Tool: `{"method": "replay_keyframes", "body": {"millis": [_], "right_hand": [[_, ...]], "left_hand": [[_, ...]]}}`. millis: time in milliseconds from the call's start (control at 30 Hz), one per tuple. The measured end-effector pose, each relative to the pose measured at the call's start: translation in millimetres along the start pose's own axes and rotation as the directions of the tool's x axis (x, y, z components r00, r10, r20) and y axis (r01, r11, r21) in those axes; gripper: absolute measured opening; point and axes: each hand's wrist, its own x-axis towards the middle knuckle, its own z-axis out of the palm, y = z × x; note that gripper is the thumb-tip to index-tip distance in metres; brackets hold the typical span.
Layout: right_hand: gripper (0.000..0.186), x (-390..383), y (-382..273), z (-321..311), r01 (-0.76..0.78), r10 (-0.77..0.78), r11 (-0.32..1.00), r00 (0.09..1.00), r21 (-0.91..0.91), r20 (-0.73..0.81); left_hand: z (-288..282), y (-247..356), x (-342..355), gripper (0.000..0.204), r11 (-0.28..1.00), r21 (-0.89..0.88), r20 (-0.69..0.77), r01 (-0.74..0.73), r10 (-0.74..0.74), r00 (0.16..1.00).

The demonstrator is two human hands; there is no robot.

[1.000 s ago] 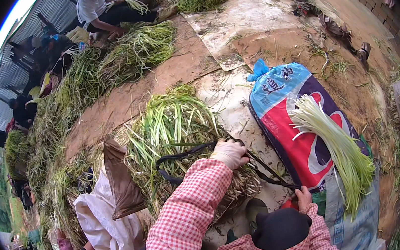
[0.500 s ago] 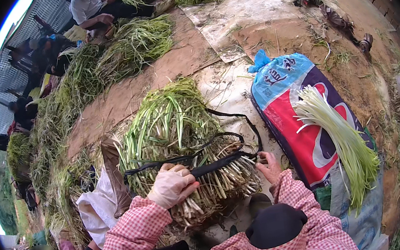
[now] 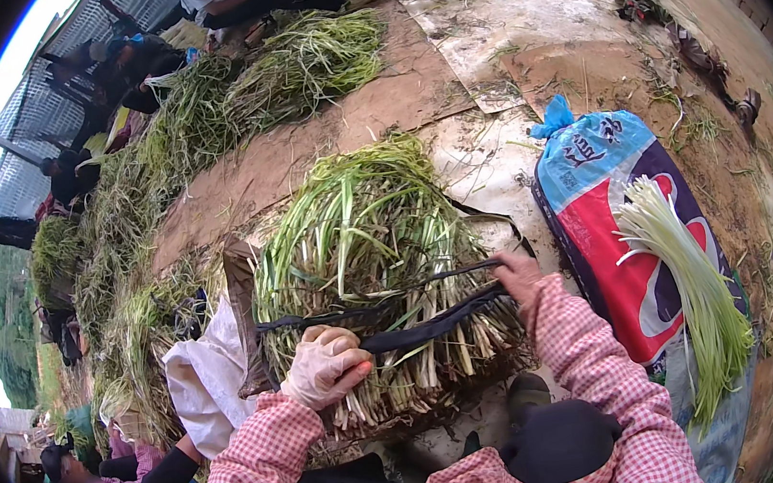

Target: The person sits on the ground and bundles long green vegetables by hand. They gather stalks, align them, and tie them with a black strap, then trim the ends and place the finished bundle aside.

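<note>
Head view: strap (image 3: 436, 326) now runs straighter across greens bundle (image 3: 358, 206) (less slack); left hand (image 3: 326, 365), fingers curled, grips it bundle-left; right hand (image 3: 518, 278) grips it bundle-right.

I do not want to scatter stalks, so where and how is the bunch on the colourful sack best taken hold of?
Probably around the middle of the bunch, from above, gripping across its length: its top is uncovered with the colourful sack beneath, and it narrows between fanned white ends and spreading green tips.
</note>
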Motion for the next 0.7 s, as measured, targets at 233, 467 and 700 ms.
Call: {"method": "replay_keyframes", "body": {"millis": [233, 467, 700], "right_hand": [[0.017, -71.8, 30.2, -129.1, 0.397, 0.209, 0.596, 0.763, 0.698, -0.612], [0.028, -150.0, -7.5, -226.5, 0.689, 0.112, 0.453, 0.585, 0.566, -0.803], [0.018, -144.8, -74.9, -153.7, -0.007, 0.013, 1.000, 0.972, 0.025, -0.237]], "left_hand": [[16.7, 15.6, -4.3, 0.016, 0.998, -0.040, 0.045, -0.054, 0.056, 0.997], [24.3, 42.0, -14.9, 0.022, 0.993, -0.027, 0.121, -0.118, 0.121, 0.985], [22.6, 39.0, -30.0, 0.023, 0.993, -0.001, 0.084, -0.122, 0.122, 0.989]]}}
